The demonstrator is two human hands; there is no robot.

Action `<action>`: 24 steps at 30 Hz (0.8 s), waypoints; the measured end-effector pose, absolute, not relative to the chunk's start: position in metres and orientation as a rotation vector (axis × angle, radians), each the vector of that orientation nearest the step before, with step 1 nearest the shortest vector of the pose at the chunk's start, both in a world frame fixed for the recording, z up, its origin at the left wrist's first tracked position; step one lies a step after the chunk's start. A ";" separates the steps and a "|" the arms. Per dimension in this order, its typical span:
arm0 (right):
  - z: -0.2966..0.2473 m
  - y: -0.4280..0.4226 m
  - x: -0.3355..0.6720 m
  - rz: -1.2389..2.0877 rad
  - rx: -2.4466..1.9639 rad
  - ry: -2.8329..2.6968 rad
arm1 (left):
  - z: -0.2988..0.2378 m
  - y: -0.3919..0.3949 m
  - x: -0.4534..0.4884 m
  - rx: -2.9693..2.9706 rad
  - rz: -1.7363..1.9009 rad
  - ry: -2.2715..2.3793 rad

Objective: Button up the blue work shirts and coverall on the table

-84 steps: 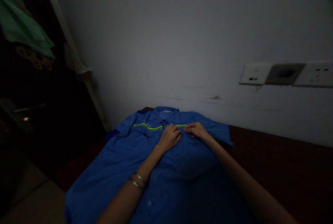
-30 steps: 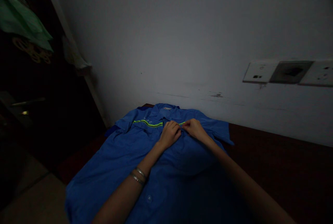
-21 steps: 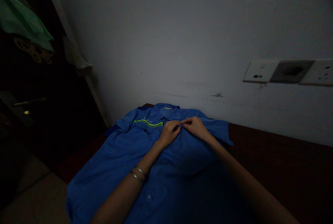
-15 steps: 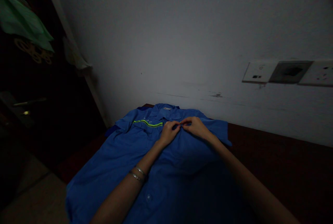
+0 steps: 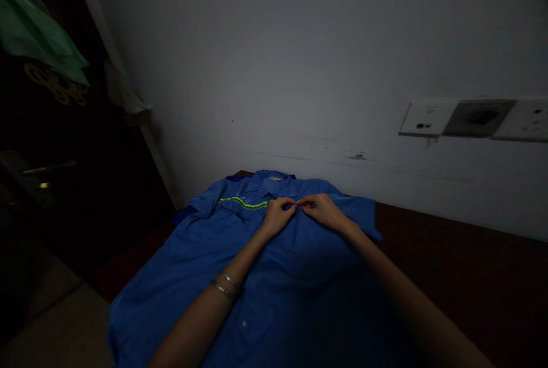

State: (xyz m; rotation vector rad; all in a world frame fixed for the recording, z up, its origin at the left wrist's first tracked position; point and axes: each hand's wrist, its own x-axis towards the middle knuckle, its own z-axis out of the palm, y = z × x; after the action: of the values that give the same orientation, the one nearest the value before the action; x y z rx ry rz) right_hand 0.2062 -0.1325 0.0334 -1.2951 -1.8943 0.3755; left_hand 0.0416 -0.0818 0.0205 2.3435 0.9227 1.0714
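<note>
A blue short-sleeved shirt (image 5: 205, 259) lies spread front up, its collar toward the wall. A yellow-green stripe (image 5: 244, 203) crosses its chest. My left hand (image 5: 277, 217) pinches the shirt's cloth near the middle of the chest, thumb and finger together. Close beside it, my right hand (image 5: 323, 210) also pinches the cloth, its fingertips almost touching those of the left. What exactly sits between the fingertips is too small and dark to make out. Lower down the front shows a button (image 5: 244, 324). Two bracelets circle my left wrist.
The shirt rests on a dark reddish table (image 5: 462, 265) against a pale wall (image 5: 274, 71). Sockets and a switch panel (image 5: 428, 118) are set in the wall at right. At left stands a dark door (image 5: 85, 185) with a handle (image 5: 49, 168) and a hanging green cloth (image 5: 40, 31).
My right hand's fingers have curled in slightly, and its fingertips shifted a little at the cloth. The left hand and the shirt stay nearly in place.
</note>
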 end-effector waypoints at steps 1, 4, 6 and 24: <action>0.033 -0.132 0.207 0.391 -1.298 -1.886 | 0.021 -0.081 0.041 2.333 1.060 0.922; 0.029 -0.129 0.209 0.483 -1.279 -1.853 | 0.023 -0.078 0.039 2.322 1.014 0.911; 0.025 -0.127 0.210 0.560 -1.278 -1.815 | 0.025 -0.077 0.038 2.323 0.970 0.895; 0.014 -0.121 0.207 0.514 -1.296 -1.806 | 0.025 -0.074 0.034 2.491 0.771 0.827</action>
State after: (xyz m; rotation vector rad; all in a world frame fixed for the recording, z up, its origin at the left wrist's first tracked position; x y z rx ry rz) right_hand 0.2069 -0.1205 0.0144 -1.2959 -1.8064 0.5139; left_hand 0.0339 -0.0737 0.0252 2.4914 0.8265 0.7706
